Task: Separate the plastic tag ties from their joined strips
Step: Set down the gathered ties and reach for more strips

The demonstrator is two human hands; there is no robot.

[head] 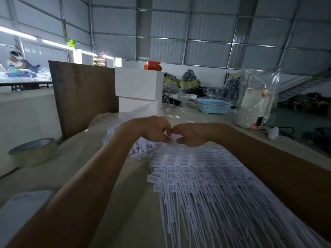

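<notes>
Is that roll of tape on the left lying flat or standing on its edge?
Lying flat. The tape roll rests on its side on the table, its round hole facing up.

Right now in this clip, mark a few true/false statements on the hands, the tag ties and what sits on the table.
1. Both hands meet over the far end of the tag ties. True: left hand and right hand are fingertip to fingertip.
2. The tape roll lies right of the right arm. False: it lies left of the left arm.
3. A blue basket sits on the far side of the table. True.
4. The left hand rests flat on the table. False: its fingers are curled, pinching.
</notes>
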